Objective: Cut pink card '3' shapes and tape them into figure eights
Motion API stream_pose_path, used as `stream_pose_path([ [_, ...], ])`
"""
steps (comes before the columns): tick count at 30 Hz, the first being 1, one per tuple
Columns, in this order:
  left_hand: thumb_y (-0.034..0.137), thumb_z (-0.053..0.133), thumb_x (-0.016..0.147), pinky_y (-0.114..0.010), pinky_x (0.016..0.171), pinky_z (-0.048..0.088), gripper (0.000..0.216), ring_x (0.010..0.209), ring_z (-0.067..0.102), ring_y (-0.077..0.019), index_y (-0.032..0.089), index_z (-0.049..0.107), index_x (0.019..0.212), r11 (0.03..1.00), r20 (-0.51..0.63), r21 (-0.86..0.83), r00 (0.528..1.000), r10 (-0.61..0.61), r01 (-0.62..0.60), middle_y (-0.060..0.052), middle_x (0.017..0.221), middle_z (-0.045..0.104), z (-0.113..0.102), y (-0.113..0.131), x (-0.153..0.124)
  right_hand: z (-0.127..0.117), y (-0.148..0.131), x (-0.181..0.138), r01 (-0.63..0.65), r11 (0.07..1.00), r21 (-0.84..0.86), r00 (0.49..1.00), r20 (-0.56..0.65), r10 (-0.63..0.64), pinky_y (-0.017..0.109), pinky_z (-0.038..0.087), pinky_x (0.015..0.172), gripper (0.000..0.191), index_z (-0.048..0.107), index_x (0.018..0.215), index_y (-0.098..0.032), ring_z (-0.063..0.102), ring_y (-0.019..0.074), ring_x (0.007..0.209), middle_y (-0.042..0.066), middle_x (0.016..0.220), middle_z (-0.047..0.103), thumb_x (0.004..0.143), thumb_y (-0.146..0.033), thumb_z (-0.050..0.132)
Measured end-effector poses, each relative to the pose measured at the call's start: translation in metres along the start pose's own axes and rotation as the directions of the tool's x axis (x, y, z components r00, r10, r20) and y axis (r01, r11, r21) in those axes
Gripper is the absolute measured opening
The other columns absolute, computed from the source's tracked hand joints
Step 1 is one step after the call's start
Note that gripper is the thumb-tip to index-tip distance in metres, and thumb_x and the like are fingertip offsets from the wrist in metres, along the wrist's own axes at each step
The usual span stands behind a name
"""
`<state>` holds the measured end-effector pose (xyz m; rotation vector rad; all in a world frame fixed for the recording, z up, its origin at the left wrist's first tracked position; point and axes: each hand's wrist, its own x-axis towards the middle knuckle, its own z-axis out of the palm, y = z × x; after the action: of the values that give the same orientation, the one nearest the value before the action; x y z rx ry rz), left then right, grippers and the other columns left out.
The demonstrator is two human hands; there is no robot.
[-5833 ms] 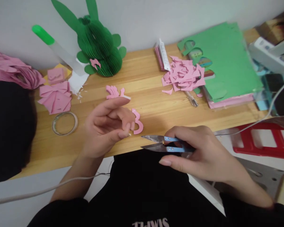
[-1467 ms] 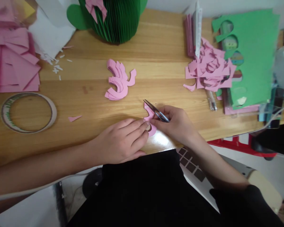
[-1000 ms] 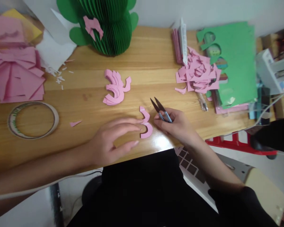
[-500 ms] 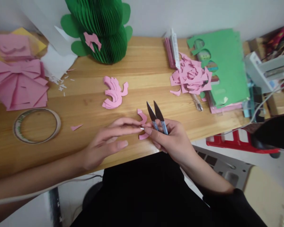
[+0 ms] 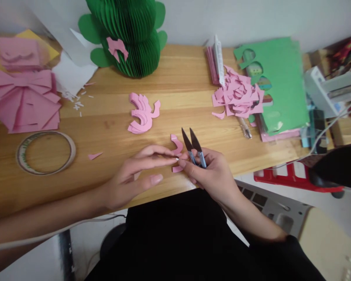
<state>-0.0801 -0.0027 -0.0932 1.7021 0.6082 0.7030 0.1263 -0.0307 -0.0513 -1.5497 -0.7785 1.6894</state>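
Note:
My right hand [image 5: 212,175] grips small blue-handled snips [image 5: 193,146] with the blades apart, pointing away from me. My left hand [image 5: 136,173] lies low over the wooden table [image 5: 178,86], fingers spread, with its fingertips touching a small pink curved paper cutout [image 5: 177,150] near the front edge. Both hands meet at that cutout. Further back lies a stack of similar pink cutouts [image 5: 142,113].
A green honeycomb paper cactus [image 5: 128,35] stands at the back. Pink scraps [image 5: 236,95] and green card [image 5: 277,82] lie to the right, folded pink paper [image 5: 23,101] and a tape ring [image 5: 45,152] to the left. A red stool [image 5: 295,181] is beyond the table's right edge.
Both hands have closed in on the small pink cutout on the table. The snips now point upward, away from me, with open blades.

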Motion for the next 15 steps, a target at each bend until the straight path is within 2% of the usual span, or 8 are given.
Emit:
stream_pose_path([
  [4,0.032,0.047,0.100,-0.044,0.108,0.046,0.034,0.121,0.057,-0.0231,0.027,0.062,0.131,0.995,-0.016,0.065,0.997,0.076,-0.075,-0.008,0.129,0.060,0.002,-0.002,0.000,-0.004,0.000,0.002,-0.056,0.998,-0.028,0.998,0.041,0.057,0.020,0.025,0.035,0.022,0.066,0.071,-0.017,0.034,0.0037,0.036,-0.008,0.047,0.053,0.066,-0.032,0.082],
  [8,0.024,0.050,0.097,-0.042,0.103,0.049,0.034,0.118,0.058,-0.0225,0.022,0.061,0.129,0.966,-0.020,0.193,0.984,0.179,-0.172,-0.010,0.128,0.059,0.005,-0.004,-0.001,-0.009,-0.002,0.001,-0.056,0.995,-0.080,0.992,0.111,0.064,0.020,0.025,0.037,0.017,0.065,0.070,-0.016,0.034,0.0040,0.036,-0.009,0.041,0.049,0.071,-0.028,0.077],
  [12,0.024,0.053,0.093,-0.043,0.094,0.050,0.032,0.109,0.060,-0.0235,0.018,0.062,0.123,0.891,-0.033,0.354,0.948,0.317,-0.286,-0.012,0.121,0.063,0.009,-0.006,0.000,-0.011,-0.004,0.000,-0.072,0.988,-0.140,0.987,0.130,0.091,0.020,0.026,0.038,0.013,0.064,0.071,-0.015,0.035,0.0035,0.036,-0.010,0.043,0.048,0.072,-0.024,0.074],
  [15,0.024,0.056,0.090,-0.045,0.087,0.049,0.027,0.103,0.061,-0.0257,0.016,0.063,0.114,0.800,0.010,0.500,0.926,0.378,-0.332,-0.013,0.115,0.065,0.010,-0.006,0.000,-0.013,-0.003,0.000,-0.081,0.972,-0.221,0.989,0.102,0.105,0.020,0.025,0.037,0.015,0.064,0.074,-0.015,0.034,0.0038,0.037,-0.010,0.043,0.047,0.073,-0.027,0.073],
])
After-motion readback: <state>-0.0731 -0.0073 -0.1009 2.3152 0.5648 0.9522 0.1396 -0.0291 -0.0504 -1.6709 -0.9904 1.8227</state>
